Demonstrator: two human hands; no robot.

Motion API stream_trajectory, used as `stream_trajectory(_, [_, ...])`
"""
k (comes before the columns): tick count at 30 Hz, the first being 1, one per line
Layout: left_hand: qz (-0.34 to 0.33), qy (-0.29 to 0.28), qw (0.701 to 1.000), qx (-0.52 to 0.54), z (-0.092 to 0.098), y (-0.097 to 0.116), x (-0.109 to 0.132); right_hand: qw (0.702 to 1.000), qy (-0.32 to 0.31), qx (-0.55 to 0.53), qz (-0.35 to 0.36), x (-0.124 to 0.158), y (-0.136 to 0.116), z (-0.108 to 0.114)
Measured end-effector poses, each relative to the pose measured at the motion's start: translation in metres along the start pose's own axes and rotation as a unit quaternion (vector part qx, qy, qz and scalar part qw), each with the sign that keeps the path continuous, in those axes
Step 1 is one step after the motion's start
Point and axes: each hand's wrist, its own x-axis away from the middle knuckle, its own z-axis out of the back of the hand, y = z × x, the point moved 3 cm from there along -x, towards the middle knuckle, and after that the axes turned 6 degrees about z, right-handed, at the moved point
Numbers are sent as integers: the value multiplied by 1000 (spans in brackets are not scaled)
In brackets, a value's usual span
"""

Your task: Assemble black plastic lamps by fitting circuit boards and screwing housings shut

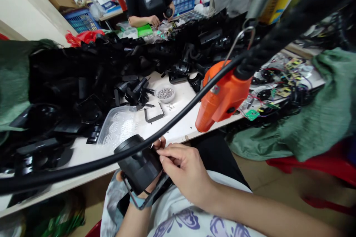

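Over my lap, my left hand (155, 183) is wrapped round a black round plastic lamp housing (139, 168) from beneath; much of that hand is hidden behind it. A black U-shaped bracket (142, 204) hangs at the housing's lower side. My right hand (187, 168) has thumb and forefinger pinched at the housing's right side, near my left fingertips. Whatever is between them is too small to make out. A black cable (167, 130) crosses in front of the housing. The orange power screwdriver (222, 96) hangs to the right, untouched.
On the white table (178, 118) stand a bowl of small metal screws (166, 93) and a tub of clear plastic discs (118, 127). A loose bracket (154, 115) lies between them. Black parts (69, 81) are heaped left and behind. Across the table, a person (151, 3) handles a black part.
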Motion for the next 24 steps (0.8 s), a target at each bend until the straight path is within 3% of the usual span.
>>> stream_trajectory(3, [-55, -23, 998, 37, -7, 1, 1, 1000, -7, 18, 0, -3, 1, -2])
stream_trajectory(5, [-26, -57, 996, 58, -5, -1, 1, 998, -23, 48, 28, -1, 1, 1])
stream_trajectory(7, [1, -100, 991, 94, 0, -2, 1, 988, -14, 100, 120, 6, -4, 12])
stream_trajectory(9, [23, -142, 981, 134, 6, -1, -1, 950, 25, 163, 266, 15, -14, 33])
stream_trajectory(11, [51, -171, 971, 162, 10, 1, -4, 893, 109, 194, 391, 20, -24, 63])
stream_trajectory(12, [66, -178, 967, 169, 10, 1, -6, 873, 169, 183, 419, 18, -28, 80])
stream_trajectory(13, [81, -180, 966, 170, 9, 2, -9, 867, 251, 141, 407, 10, -31, 98])
stream_trajectory(15, [105, -166, 968, 156, 4, 3, -15, 922, 230, 52, 307, -21, -33, 117])
stream_trajectory(17, [130, -128, 975, 130, -3, 2, -20, 972, 99, -14, 213, -60, -35, 116])
stream_trajectory(19, [153, -64, 980, 106, -10, 2, -25, 985, -8, -62, 160, -94, -36, 104])
stream_trajectory(20, [161, -26, 982, 96, -12, 3, -26, 985, -27, -85, 148, -108, -34, 97])
stream_trajectory(21, [165, 15, 982, 88, -14, 4, -26, 984, -22, -107, 144, -120, -31, 91])
stream_trajectory(24, [156, 111, 979, 63, -17, 12, -24, 971, 70, -160, 165, -145, -11, 71])
